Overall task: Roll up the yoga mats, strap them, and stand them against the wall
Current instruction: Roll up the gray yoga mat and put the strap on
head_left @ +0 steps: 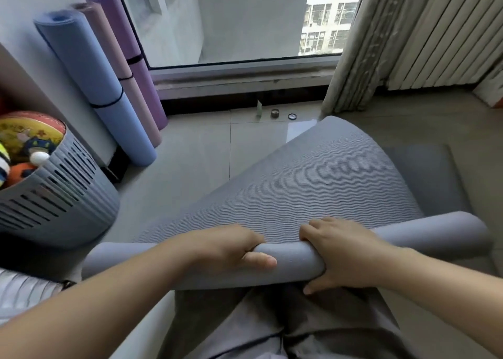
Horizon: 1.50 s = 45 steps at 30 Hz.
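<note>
Grey ribbed foam yoga mat [313,184] lies on the tiled floor [190,154], its near end rolled into a tube. Left hand [231,247] and right hand [343,252] both grip that roll — fingers curled over it. Three rolled, strapped mats — blue [89,78], pink [122,67], purple [130,48] — stand against the wall.

Four mats [299,195] (three strapped), two hands [226,245]

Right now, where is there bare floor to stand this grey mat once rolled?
Bare tile lies between the blue rolled mat, the window ledge and the unrolled end of the grey mat. The left is crowded: the slotted basket stands close beside that mat. Small round items lie by the ledge.
</note>
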### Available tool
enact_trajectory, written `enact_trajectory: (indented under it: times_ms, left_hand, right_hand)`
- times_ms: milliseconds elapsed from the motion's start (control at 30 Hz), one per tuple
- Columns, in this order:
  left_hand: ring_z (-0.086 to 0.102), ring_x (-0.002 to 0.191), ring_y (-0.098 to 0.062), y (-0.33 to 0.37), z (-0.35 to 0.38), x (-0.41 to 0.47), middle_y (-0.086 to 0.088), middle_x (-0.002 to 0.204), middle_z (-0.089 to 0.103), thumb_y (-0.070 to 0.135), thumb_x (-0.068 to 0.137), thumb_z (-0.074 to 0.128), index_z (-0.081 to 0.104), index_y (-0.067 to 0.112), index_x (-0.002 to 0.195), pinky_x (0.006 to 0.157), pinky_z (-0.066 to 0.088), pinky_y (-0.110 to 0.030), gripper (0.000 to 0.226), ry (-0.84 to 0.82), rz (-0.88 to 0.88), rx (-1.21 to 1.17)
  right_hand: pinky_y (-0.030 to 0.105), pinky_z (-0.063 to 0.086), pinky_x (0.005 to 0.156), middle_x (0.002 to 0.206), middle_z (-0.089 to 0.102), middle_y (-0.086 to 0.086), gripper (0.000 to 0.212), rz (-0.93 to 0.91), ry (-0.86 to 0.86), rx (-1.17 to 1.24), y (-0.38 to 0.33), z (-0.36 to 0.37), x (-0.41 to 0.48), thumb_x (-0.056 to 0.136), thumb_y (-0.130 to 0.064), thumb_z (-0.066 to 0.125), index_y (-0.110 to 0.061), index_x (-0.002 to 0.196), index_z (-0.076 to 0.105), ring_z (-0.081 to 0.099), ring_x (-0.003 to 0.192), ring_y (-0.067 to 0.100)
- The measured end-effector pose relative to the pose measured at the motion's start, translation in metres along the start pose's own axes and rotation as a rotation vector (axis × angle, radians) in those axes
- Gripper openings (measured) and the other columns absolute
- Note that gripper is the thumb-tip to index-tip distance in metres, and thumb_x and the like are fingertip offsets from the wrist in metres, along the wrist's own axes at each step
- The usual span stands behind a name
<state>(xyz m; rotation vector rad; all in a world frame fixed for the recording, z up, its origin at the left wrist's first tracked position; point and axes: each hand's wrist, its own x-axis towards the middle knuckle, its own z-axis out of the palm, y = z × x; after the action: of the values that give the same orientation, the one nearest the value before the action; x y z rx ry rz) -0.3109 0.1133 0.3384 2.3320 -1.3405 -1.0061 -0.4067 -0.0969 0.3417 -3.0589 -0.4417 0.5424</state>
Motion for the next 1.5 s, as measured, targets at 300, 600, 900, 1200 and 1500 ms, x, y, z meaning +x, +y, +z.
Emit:
enact_trajectory:
  times_ms: [300, 600, 900, 1200, 1500]
  left_hand:
    - [0.058, 0.102, -0.027, 0.011, 0.043, 0.003, -0.003, 0.12, 0.053, 0.068, 0.085, 0.029, 0.024, 0.028, 0.138, 0.083, 0.046, -0.038, 0.067, 0.469, -0.043, 0.566]
    - [0.054, 0.105, -0.016, -0.005, -0.003, 0.014, 0.008, 0.12, 0.056, 0.059, 0.088, 0.051, 0.041, 0.036, 0.127, 0.09, 0.046, -0.04, 0.047, 0.044, -0.048, 0.085]
    - [0.05, 0.114, -0.026, 0.007, 0.015, 0.021, -0.002, 0.13, 0.042, 0.033, 0.081, 0.065, 0.019, 0.029, 0.145, 0.091, 0.041, -0.037, 0.078, 0.375, -0.124, 0.571]
    - [0.054, 0.106, -0.021, 0.028, -0.024, 0.003, 0.004, 0.124, 0.047, 0.037, 0.078, 0.069, 0.029, 0.033, 0.138, 0.071, 0.036, -0.03, 0.072, 0.218, -0.036, 0.445]
    - [0.056, 0.098, -0.009, 0.011, -0.008, 0.017, 0.016, 0.105, 0.057, 0.038, 0.076, 0.072, 0.038, 0.045, 0.11, 0.083, 0.045, -0.028, 0.049, -0.144, -0.042, 0.01]
  right_hand:
    - [0.025, 0.044, 0.077, 0.098, 0.058, -0.012, 0.051, 0.06, -0.353, 0.437, 0.026, -0.024, 0.026, 0.068, -0.057, 0.077, -0.028, 0.1, 0.051, 0.056, 0.092, 0.011]
    - [0.036, 0.045, 0.068, 0.096, 0.056, -0.003, 0.069, 0.06, 0.331, -0.081, 0.007, 0.019, 0.012, 0.055, -0.067, 0.072, -0.025, 0.106, 0.056, 0.056, 0.087, 0.022]
    - [0.033, 0.043, 0.086, 0.119, 0.055, -0.006, 0.073, 0.129, -0.106, 0.137, 0.023, -0.021, 0.039, 0.063, -0.062, 0.075, -0.029, 0.121, 0.046, 0.051, 0.107, 0.017]
    - [0.03, 0.046, 0.075, 0.106, 0.052, -0.015, 0.061, 0.01, -0.045, 0.096, 0.013, -0.05, 0.005, 0.065, -0.052, 0.07, -0.035, 0.115, 0.039, 0.053, 0.095, 0.009]
    - [0.038, 0.044, 0.076, 0.108, 0.05, -0.005, 0.077, -0.009, 0.203, -0.129, -0.012, 0.006, -0.007, 0.057, -0.056, 0.071, -0.028, 0.123, 0.045, 0.051, 0.096, 0.021]
